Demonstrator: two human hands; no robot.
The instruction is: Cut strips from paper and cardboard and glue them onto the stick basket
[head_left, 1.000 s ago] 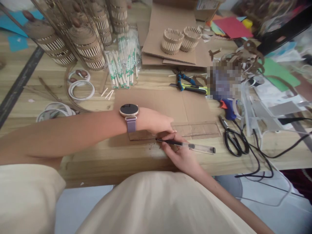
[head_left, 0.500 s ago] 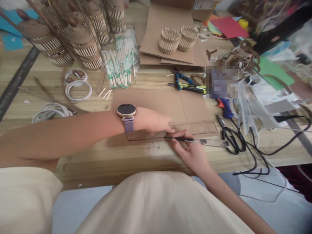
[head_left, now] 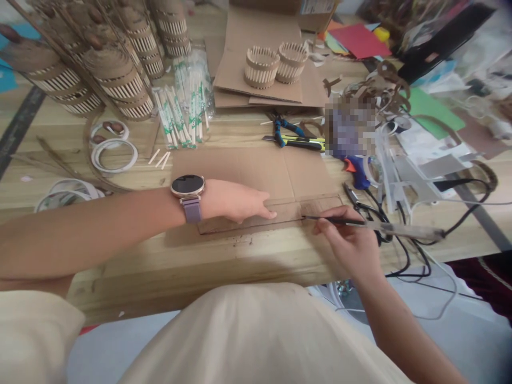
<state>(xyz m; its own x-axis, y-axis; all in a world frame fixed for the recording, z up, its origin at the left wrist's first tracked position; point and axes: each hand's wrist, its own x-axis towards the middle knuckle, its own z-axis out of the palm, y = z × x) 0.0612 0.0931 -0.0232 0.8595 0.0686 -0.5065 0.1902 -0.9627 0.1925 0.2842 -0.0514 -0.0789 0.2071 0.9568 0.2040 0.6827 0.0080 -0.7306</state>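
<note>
My left hand (head_left: 240, 201), with a watch (head_left: 188, 185) on its wrist, lies flat with fingers stretched out over a long cardboard strip (head_left: 286, 212). Dark lines run along the strip's edges. Under it lies a larger cardboard sheet (head_left: 236, 165). In my right hand (head_left: 354, 245) is a pen (head_left: 386, 228), pinched near its tip. That tip touches the strip close to its near edge, right of my left fingers. The pen's clear barrel points to the right, above scissors (head_left: 362, 205) that it and the hand partly hide.
Pliers (head_left: 279, 133), a box cutter (head_left: 300, 143) and a blue glue gun (head_left: 360, 173) lie beyond the sheet, with cables at right. Wrapped sticks (head_left: 176, 120), tape rolls (head_left: 114, 156) and stick-walled lanterns (head_left: 124, 88) stand left. Two small stick baskets (head_left: 262, 66) sit on cardboard behind.
My right hand has drawn the pen to the right along the strip, away from my left fingers. A dark line now shows behind the tip. The whole view has shifted slightly.
</note>
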